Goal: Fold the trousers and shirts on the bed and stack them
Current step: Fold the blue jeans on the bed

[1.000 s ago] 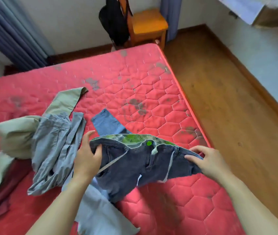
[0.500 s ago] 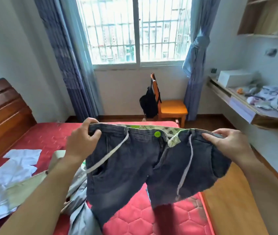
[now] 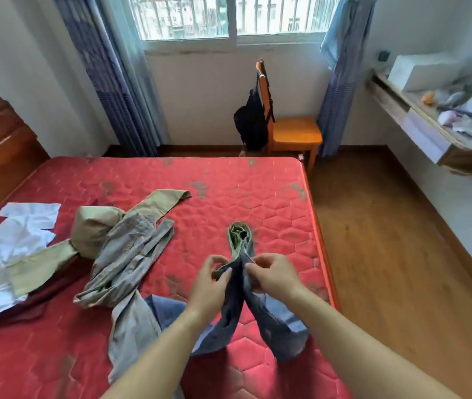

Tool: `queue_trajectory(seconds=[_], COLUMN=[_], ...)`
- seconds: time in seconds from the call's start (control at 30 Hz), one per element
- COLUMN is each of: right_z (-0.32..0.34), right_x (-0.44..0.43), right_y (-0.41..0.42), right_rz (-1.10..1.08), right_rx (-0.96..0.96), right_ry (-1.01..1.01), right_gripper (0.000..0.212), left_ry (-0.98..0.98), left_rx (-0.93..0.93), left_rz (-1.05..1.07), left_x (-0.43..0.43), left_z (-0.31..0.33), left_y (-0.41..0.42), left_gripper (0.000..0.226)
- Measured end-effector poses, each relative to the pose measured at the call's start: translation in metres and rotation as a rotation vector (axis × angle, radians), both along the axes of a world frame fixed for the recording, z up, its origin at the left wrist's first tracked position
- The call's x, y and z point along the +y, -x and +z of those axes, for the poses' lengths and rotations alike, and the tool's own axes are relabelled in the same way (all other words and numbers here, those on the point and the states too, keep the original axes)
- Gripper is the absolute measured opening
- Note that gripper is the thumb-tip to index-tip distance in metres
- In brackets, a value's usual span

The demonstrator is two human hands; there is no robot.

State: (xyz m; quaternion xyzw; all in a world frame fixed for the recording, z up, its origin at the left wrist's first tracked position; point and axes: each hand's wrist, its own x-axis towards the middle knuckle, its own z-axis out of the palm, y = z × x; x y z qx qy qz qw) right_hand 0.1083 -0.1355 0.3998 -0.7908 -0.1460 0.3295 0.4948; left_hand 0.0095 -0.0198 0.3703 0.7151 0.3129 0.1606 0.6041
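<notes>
Bedroom with a red quilted bed [image 3: 257,194] under a barred window: denim shorts [image 3: 282,326] are held up at the waistband by both hands. The left hand [image 3: 208,280] and right hand [image 3: 273,273] are pinched onto the cloth close together, fingers curled, so that the two halves meet and the legs hang down over the mattress near its front edge. The lengthwise fold is judged to be only just begun, and nothing is seen folded or stacked. Just left of the hands a grey garment [image 3: 131,254] lies crumpled, partly over a blue piece [image 3: 165,309]. Khaki trousers [image 3: 96,226] are spread beyond it and white clothing [image 3: 18,234] lies at the far left, all judged yet to be folded
</notes>
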Motion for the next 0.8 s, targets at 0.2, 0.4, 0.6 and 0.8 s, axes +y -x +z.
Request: queue_trajectory(seconds=[0.2,0.4,0.6,0.8], right_z=[-0.017,-0.003,0.102,0.229], right_x=[0.011,0.006,0.039,0.061], right_y=[0.009,-0.05,-0.091,-0.081], right_rz=[0.086,0.056,0.125,0.202], right_rx=[0.34,-0.401,-0.488,-0.446], right_ry=[-0.124,0.023,-0.266,-0.647], right_gripper=[0.035,0.036,0.076,0.066], left_ry=[0.123,-0.118,-0.541,-0.871], left_rx=[-0.015,-0.079,-0.3,-0.557], left_rz=[-0.002,-0.149,-0.249,-0.04], left_x=[0.002,0.047,0.097,0.133], left_z=[-0.027,0.016,0.162,0.304], left_y=[0.005,-0.009,-0.03,-0.018], left_gripper=[0.022,0.024,0.018,0.024])
